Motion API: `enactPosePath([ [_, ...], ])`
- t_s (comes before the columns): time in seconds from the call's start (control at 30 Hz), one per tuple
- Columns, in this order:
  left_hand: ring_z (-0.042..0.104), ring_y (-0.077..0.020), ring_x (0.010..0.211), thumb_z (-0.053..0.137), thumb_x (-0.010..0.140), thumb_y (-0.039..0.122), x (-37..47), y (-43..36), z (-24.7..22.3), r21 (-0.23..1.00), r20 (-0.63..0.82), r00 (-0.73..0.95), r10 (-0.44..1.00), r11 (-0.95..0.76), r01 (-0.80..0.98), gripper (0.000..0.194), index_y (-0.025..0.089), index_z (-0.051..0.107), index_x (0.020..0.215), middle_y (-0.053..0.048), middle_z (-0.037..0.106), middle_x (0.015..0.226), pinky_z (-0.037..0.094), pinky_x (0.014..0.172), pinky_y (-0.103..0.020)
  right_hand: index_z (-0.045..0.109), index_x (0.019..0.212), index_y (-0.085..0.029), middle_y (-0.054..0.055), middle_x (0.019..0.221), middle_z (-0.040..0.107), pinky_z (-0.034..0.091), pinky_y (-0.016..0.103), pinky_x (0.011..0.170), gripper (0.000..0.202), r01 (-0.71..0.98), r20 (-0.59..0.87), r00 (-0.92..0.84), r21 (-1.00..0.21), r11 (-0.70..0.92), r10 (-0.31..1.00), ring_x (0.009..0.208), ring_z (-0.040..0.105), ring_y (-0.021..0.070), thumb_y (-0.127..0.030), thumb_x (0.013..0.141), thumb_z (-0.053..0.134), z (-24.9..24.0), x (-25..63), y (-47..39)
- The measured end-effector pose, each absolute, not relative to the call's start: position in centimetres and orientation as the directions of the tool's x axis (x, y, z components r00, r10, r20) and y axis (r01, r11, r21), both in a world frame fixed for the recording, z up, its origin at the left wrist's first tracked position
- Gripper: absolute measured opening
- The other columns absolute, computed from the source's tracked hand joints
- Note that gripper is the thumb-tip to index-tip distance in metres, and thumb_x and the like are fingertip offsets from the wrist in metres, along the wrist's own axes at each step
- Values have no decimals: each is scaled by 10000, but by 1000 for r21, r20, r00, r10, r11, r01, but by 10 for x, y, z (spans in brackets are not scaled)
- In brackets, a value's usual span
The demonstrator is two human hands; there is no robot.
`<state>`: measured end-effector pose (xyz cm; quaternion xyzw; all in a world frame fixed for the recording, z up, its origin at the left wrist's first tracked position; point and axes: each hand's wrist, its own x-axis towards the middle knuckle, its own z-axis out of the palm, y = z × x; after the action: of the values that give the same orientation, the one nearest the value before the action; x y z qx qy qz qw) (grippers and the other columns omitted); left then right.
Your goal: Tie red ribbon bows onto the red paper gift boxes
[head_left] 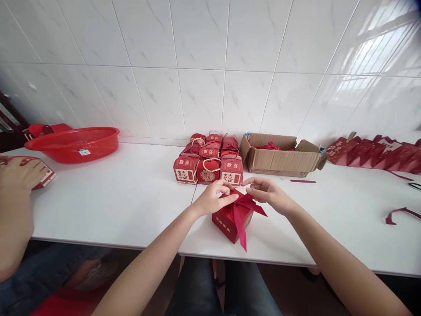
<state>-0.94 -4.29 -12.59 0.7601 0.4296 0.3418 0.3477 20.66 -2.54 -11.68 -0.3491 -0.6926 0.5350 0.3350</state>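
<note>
A red gift box with pale lettering stands near the table's front edge, one corner toward me. On its top lies a crimson ribbon bow, one tail hanging down the front and another pointing right. My left hand bends over the left side of the lid, thumb and fingers around part of the bow. Just right of the bow, my right hand hovers with its fingers apart, the index finger reaching toward the ribbon. Whether its fingertips touch the ribbon is hard to see.
Several finished red boxes stand in rows behind. To their right is a cardboard box holding red ribbon. Folded red cartons and a loose ribbon lie right. At left are a red plastic basket and another person's hand on a box.
</note>
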Motion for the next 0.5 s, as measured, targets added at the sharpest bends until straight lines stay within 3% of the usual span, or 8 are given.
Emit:
enactPosePath([
  [0.1, 586, -219, 1022, 673, 739, 354, -3, -43, -125, 835, 292, 357, 887, -419, 357, 440, 179, 336, 517, -59, 612, 1110, 403, 932, -361, 603, 981, -164, -25, 639, 536, 294, 226, 494, 390, 107, 92, -544, -978, 178, 834, 533, 415, 82, -494, 779, 647, -118, 204, -24],
  [0.17, 566, -227, 1043, 708, 700, 319, 1, -43, -125, 823, 333, 343, 878, -449, 349, 449, 189, 320, 514, -54, 654, 1001, 412, 926, -363, 602, 968, -156, 2, 696, 582, 320, 228, 500, 406, 117, 89, -526, -978, 175, 846, 557, 458, 91, -509, 772, 646, -120, 202, -23],
  [0.3, 550, -230, 960, 714, 677, 312, 3, -42, -125, 802, 323, 320, 891, -437, 408, 446, 205, 324, 488, -24, 635, 697, 445, 848, -370, 599, 966, -149, -17, 641, 538, 306, 214, 476, 419, 147, 98, -496, -970, 194, 863, 524, 417, 76, -520, 774, 636, -123, 200, -23],
  [0.5, 545, -219, 891, 726, 663, 341, 3, -42, -129, 815, 269, 379, 886, -419, 400, 430, 202, 361, 482, -15, 609, 683, 445, 813, -354, 587, 779, -154, -50, 549, 409, 243, 224, 447, 396, 173, 186, -373, -949, 265, 909, 483, 327, 71, -546, 755, 636, -126, 189, -23],
])
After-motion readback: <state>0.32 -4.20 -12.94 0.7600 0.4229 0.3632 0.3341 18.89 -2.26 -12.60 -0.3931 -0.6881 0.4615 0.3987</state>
